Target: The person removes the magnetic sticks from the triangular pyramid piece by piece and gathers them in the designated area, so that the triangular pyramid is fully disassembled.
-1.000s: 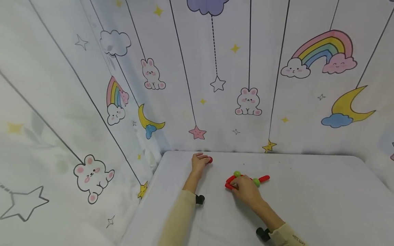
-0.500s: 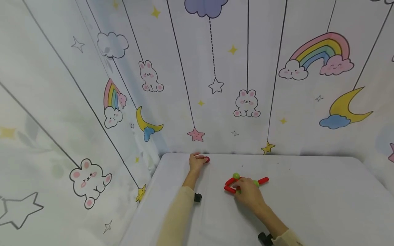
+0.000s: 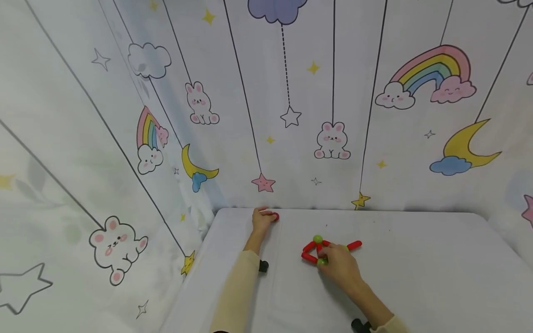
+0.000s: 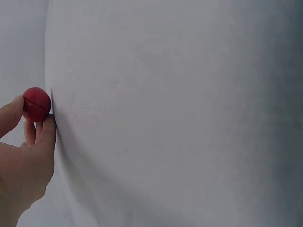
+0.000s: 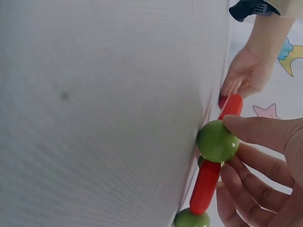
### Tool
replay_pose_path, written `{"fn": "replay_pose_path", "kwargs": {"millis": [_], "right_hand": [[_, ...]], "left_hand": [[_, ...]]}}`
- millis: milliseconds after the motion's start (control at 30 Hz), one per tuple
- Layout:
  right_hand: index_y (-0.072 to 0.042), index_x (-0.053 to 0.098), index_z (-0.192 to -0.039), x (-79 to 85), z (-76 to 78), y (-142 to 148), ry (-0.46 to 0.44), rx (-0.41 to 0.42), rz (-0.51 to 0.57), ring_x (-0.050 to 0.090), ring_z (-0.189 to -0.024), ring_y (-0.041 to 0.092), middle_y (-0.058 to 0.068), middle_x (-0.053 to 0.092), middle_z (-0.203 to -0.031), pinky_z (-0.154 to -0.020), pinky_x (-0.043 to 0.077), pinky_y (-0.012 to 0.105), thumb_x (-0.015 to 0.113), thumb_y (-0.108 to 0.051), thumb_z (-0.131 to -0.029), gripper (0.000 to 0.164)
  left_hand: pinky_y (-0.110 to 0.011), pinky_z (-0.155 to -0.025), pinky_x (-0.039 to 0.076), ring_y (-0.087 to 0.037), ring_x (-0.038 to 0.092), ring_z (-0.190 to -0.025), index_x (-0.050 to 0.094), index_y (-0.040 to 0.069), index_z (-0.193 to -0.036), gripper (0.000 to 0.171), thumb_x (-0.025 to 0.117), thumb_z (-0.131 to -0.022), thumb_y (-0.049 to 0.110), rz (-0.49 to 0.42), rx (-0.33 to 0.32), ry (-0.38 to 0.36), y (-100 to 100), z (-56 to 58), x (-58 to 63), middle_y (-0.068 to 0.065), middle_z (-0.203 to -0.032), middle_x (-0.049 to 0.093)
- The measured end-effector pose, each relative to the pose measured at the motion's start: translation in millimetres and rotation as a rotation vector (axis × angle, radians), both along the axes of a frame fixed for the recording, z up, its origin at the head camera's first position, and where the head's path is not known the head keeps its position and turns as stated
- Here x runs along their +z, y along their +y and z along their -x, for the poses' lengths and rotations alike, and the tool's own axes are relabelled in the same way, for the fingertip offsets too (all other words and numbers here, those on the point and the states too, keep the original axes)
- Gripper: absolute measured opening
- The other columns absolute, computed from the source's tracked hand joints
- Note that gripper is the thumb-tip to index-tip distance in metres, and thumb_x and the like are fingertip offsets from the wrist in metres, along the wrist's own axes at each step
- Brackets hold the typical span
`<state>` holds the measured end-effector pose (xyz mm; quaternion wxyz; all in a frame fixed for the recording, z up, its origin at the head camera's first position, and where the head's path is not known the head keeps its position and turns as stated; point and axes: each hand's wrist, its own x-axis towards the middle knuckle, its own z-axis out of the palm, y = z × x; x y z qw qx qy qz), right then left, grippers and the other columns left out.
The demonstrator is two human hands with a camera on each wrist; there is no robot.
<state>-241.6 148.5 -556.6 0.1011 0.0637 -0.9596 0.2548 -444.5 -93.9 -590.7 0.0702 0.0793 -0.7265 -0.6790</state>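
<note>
At the far left of the table, my left hand (image 3: 261, 221) holds a small red ball (image 4: 36, 105) between thumb and fingers. A dark line runs around that ball. My right hand (image 5: 265, 165) pinches a green ball (image 5: 218, 141) between thumb and fingers. This ball joins red rods, one (image 5: 206, 187) leading to another green ball (image 5: 191, 218). In the head view the joined piece forms a loop of red rods (image 3: 309, 258) with a green ball (image 3: 318, 239) at its far corner. One red rod (image 3: 355, 245) sticks out to the right. My right hand covers part of it.
A white-covered table (image 3: 416, 268) lies under both hands. Behind it hangs a white curtain (image 3: 233, 101) printed with rabbits, stars and rainbows, close to the far edge by my left hand. A black wrist camera (image 3: 263, 266) sits at my left sleeve.
My right fingers have shifted toward the near corner of the red loop, uncovering more of it and a green ball there. My left hand has moved slightly left with the red ball.
</note>
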Motion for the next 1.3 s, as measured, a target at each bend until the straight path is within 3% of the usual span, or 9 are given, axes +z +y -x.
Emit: {"fn": "replay_pose_path", "kwargs": {"millis": [133, 333, 433, 600, 800, 1033, 1200, 1300], "right_hand": [[-0.012, 0.080, -0.094, -1.7, -1.1, 0, -0.019, -0.012, 0.000, 0.056, -0.074, 0.013, -0.002, 0.064, -0.084, -0.065, 0.054, 0.035, 0.093, -0.010, -0.073, 0.026], [-0.011, 0.079, -0.094, 0.2, -1.6, 3, -0.024, -0.014, -0.013, 0.056, -0.073, 0.013, -0.002, 0.063, -0.084, -0.064, 0.054, 0.035, 0.093, -0.009, -0.073, 0.025], [-0.010, 0.079, -0.093, 1.4, -1.7, 5, -0.032, -0.018, -0.016, 0.056, -0.074, 0.014, -0.001, 0.063, -0.084, -0.065, 0.054, 0.035, 0.093, -0.008, -0.073, 0.025], [-0.009, 0.080, -0.097, -1.0, 0.3, 4, -0.048, -0.010, -0.018, 0.057, -0.075, 0.014, -0.001, 0.064, -0.084, -0.069, 0.056, 0.035, 0.094, -0.010, -0.073, 0.027], [-0.009, 0.079, -0.095, -2.3, -0.3, 4, -0.049, -0.016, -0.022, 0.056, -0.074, 0.013, -0.001, 0.063, -0.083, -0.068, 0.057, 0.035, 0.095, -0.010, -0.073, 0.027], [-0.010, 0.079, -0.096, -2.6, -1.0, 3, -0.063, -0.021, -0.022, 0.056, -0.074, 0.013, -0.001, 0.063, -0.085, -0.067, 0.056, 0.035, 0.094, -0.010, -0.073, 0.027], [-0.010, 0.079, -0.096, -0.8, -1.6, 2, -0.053, -0.010, -0.016, 0.056, -0.075, 0.014, -0.001, 0.063, -0.086, -0.068, 0.056, 0.035, 0.093, -0.010, -0.074, 0.026], [-0.010, 0.079, -0.096, 0.1, -2.7, 2, -0.047, -0.007, -0.016, 0.055, -0.075, 0.014, -0.001, 0.064, -0.086, -0.068, 0.055, 0.034, 0.093, -0.010, -0.074, 0.026]], "left_hand": [[-0.027, -0.084, 0.058, -0.028, 0.071, -0.101, 0.052, -0.008, -0.135, 0.055, 0.078, -0.086, -0.009, 0.006, -0.006, 0.054, -1, -5.3, 0.8, -0.020, -0.109, 0.074], [-0.028, -0.085, 0.058, -0.032, 0.072, -0.104, 0.050, -0.010, -0.136, 0.055, 0.077, -0.088, -0.010, 0.014, -0.032, 0.078, 1, -4.7, 4.1, -0.025, -0.114, 0.073], [-0.030, -0.087, 0.059, -0.030, 0.072, -0.104, 0.051, -0.009, -0.136, 0.055, 0.077, -0.088, -0.008, 0.032, -0.039, 0.064, 2, -3.1, 6.6, -0.024, -0.115, 0.074], [-0.034, -0.091, 0.058, -0.029, 0.071, -0.103, 0.055, -0.004, -0.132, 0.051, 0.078, -0.087, -0.006, 0.052, 0.005, 0.031, -3, -2.7, 7.4, -0.019, -0.112, 0.075], [-0.034, -0.091, 0.058, -0.030, 0.071, -0.104, 0.055, -0.003, -0.131, 0.048, 0.077, -0.089, -0.006, -0.022, -0.021, 0.031, -8, -2.0, 5.9, -0.022, -0.114, 0.073], [-0.031, -0.093, 0.053, -0.024, 0.069, -0.104, 0.054, -0.005, -0.131, 0.049, 0.077, -0.088, -0.005, -0.010, -0.012, 0.061, -11, -2.4, 6.9, -0.023, -0.115, 0.073], [-0.032, -0.094, 0.055, -0.026, 0.069, -0.107, 0.057, -0.003, -0.129, 0.046, 0.077, -0.088, -0.004, -0.021, 0.020, 0.075, -10, -4.3, 13.0, -0.019, -0.114, 0.073], [-0.032, -0.094, 0.056, -0.032, 0.068, -0.111, 0.056, -0.005, -0.129, 0.045, 0.075, -0.089, -0.005, -0.042, 0.006, 0.104, -8, -11.4, 21.4, -0.022, -0.117, 0.070]]}}
